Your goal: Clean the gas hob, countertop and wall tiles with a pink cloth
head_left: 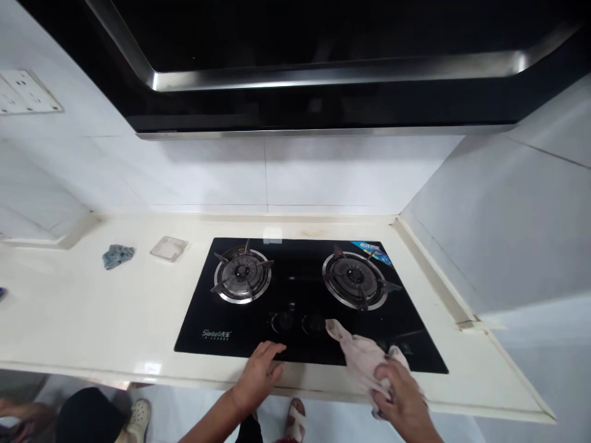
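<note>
My right hand (401, 394) is closed around a pale pink cloth (362, 357), which hangs over the front right edge of the black glass gas stove (295, 258). Part of the cloth lies on the glass, close to the right control knob (314, 323). My left hand (258, 374) holds nothing; its fingers are apart at the stove's front edge, below the left knob (282, 322). Two round burners, the left burner (242, 274) and the right burner (355, 280), carry dark pan supports.
A black range hood (323, 104) hangs low over the stove. On the cream counter (138, 307) to the left lie a crumpled grey-blue cloth (117, 256) and a flat clear box (168, 248). Another person (90, 415) is low at the bottom left, beside the counter.
</note>
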`<state>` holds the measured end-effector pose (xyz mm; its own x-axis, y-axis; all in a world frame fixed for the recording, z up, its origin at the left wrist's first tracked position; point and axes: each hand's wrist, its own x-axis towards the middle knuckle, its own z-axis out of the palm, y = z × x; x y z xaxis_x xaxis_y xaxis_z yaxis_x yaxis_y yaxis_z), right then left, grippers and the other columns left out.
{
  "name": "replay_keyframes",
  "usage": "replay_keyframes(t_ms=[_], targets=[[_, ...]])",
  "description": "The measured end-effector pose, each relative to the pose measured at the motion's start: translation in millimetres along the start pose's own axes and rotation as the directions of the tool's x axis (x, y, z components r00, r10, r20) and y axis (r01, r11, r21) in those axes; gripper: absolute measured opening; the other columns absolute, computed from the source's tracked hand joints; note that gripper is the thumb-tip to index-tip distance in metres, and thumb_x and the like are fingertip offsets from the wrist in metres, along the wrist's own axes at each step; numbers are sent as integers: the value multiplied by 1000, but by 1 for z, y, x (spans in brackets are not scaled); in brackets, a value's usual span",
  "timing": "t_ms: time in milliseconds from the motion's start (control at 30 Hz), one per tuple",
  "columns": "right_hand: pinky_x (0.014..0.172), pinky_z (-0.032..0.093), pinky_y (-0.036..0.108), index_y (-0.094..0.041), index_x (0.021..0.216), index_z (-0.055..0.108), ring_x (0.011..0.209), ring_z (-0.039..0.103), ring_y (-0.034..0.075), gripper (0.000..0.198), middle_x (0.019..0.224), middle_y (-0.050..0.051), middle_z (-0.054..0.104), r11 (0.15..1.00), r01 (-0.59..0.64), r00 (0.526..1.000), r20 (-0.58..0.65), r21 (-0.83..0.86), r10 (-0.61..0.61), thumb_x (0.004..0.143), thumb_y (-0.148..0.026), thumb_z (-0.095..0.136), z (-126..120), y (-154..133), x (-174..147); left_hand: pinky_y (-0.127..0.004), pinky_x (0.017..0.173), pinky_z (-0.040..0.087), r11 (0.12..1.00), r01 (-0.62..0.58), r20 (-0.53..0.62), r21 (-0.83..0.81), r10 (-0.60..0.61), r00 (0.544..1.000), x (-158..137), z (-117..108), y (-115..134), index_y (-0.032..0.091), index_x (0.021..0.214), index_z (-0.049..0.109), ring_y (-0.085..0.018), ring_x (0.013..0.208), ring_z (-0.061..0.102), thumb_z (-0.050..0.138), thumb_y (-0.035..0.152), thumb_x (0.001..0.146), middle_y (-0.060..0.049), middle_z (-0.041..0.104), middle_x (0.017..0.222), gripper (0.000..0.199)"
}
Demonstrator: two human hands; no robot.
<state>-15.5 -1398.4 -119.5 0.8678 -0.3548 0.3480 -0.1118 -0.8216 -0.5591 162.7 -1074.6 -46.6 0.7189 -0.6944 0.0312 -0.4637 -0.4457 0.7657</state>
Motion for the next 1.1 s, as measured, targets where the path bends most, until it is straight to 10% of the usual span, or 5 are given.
replay_keyframes(t_ms=[267,433,600,933,1100], targets=[[100,38,43,-22,88,56,106,49,24,34,103,3,51,909,187,808,468,371,-358,57,-9,57,67,-149,34,-35,91,50,918,264,-95,-295,-304,948,-14,4,-6,21,134,55,-21,102,59,68,33,73,-8,59,119,63],[103,39,39,-22,96,53,117,45,22,41,112,4,46,807,93,782,458,584,-422,58,-5,58,90,-215,60,-23,53,40,825,332,-264,-457,-482,836,-36,-69,-15,19,67,55,-12,57,48,71,65,68,4,50,60,49],[94,45,32,-24,102,53,105,53,15,39,107,2,51,622,173,829,228,764,-510,69,-2,51,103,-266,90,-19,43,33,804,173,-580,-569,-542,608,-43,-169,22,19,74,56,-9,45,42,76,62,67,7,49,53,48],[77,48,29,-22,95,60,82,60,15,18,89,2,62,781,-125,930,346,612,-123,86,-17,45,119,-218,71,-23,60,47,748,-563,-932,-352,-226,282,16,-288,139,20,81,53,-10,60,55,77,35,75,4,61,72,29],[72,46,29,-22,93,60,77,58,15,16,87,1,62,837,-135,884,446,530,-141,91,-26,44,121,-211,50,-30,81,48,973,-229,-969,-14,43,244,18,-282,87,18,86,56,-13,79,60,65,42,87,0,60,82,26]])
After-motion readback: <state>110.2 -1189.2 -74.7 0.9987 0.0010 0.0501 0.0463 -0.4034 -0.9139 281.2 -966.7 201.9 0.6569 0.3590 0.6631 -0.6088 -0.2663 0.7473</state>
